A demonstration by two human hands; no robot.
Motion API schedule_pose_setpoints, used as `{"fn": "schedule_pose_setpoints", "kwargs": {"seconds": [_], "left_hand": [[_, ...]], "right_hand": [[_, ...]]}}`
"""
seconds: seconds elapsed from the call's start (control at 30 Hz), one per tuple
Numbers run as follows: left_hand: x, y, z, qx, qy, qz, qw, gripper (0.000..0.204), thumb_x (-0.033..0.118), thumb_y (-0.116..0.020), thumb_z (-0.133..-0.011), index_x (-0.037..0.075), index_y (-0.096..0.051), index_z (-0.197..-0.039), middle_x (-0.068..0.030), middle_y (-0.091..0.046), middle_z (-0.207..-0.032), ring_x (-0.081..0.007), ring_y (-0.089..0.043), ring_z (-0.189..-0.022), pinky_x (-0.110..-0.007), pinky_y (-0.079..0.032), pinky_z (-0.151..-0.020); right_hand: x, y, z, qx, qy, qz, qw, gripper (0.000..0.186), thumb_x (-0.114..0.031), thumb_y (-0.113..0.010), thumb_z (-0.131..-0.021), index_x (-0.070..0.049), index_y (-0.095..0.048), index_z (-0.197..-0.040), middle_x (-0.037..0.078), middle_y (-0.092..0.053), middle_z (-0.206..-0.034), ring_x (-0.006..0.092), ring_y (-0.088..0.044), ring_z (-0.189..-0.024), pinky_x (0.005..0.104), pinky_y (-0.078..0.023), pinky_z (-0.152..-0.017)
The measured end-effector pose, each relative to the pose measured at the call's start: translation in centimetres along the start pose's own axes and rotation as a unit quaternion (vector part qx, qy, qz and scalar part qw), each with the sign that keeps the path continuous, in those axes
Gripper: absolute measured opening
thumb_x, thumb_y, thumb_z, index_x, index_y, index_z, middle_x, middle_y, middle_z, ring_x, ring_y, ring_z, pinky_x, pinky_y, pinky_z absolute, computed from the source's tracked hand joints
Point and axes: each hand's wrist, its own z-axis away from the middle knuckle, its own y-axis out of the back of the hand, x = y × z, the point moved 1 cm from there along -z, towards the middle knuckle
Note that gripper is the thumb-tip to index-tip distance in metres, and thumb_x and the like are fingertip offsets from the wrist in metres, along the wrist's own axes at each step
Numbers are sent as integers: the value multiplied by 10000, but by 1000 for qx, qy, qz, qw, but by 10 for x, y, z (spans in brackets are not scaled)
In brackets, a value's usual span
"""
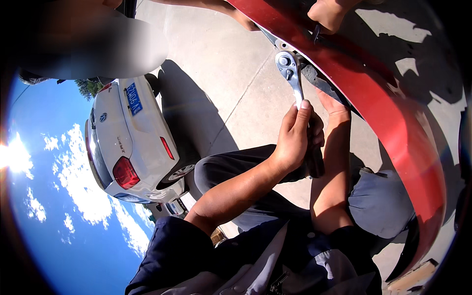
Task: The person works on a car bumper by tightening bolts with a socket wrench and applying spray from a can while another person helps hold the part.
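Note:
My left hand (pixel 297 135) is wrapped round the dark handle of a ratchet wrench (pixel 295 81), thumb along its shaft. The wrench's round chrome head lies beside a metal bracket (pixel 282 45) on the edge of a long, curved red car body panel (pixel 364 93). I cannot tell whether the head is engaged on a fastener. My right hand (pixel 333 104) reaches under a dark strip (pixel 319 81) along the panel's inner edge. Its fingers are hidden there, and whether they hold anything does not show.
A co-worker's hand (pixel 328 15) closes over the panel's far edge with a small metal tool (pixel 316 33); their other arm (pixel 231 12) reaches the panel's left edge. A white car (pixel 132 142) stands at left on the concrete ground (pixel 246 73). My bent knee (pixel 221 169) is below the wrench.

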Motion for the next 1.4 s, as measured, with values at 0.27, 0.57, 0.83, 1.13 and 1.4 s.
{"fn": "schedule_pose_setpoints", "kwargs": {"seconds": [0.27, 0.57, 0.83, 1.13, 1.4], "left_hand": [[95, 79, -31, -59, -8, -635, 770, 335, 363, -514, -1047, 47, -523, -935, -41, -540, -607, -146, -511, -493, -306, -438, -498], [68, 80, -19, -10, -80, -498, 864, 219, 257, -555, -1031, 69, -493, -937, -50, -455, -651, -164, -464, -538, -332, -413, -535], [30, 44, -16, -69, 30, -159, 984, 274, 346, -462, -1071, 115, -450, -924, 2, -378, -625, -127, -390, -499, -296, -374, -484], [135, 93, -57, -67, -241, -820, 515, 229, 266, -599, -997, 49, -530, -981, -104, -599, -678, -268, -611, -587, -391, -462, -531], [12, 18, -2, -24, -3, 34, 999, 283, 338, -423, -1086, 109, -434, -921, 10, -363, -700, -101, -337, -576, -276, -369, -590]], "right_hand": [[-14, 2, 1, -19, 318, 923, -218, 348, -241, -450, -1019, -44, -540, -1291, 138, -582, -1307, 234, -550, -1203, 350, -452, -1054], [-26, 2, 2, -28, 305, 903, -300, 359, -235, -472, -1012, -35, -526, -1304, 141, -573, -1324, 237, -545, -1217, 358, -447, -1064], [-29, 3, -2, -39, 298, 905, -300, 371, -230, -491, -1006, -27, -514, -1316, 143, -564, -1340, 239, -540, -1229, 364, -444, -1073], [-33, -2, -2, -43, 294, 909, -291, 389, -224, -512, -999, -18, -500, -1329, 145, -554, -1358, 242, -535, -1242, 372, -439, -1083], [-37, -3, 8, -33, 316, 903, -289, 408, -218, -532, -993, -10, -487, -1341, 148, -545, -1374, 244, -530, -1254, 378, -435, -1092]]}}
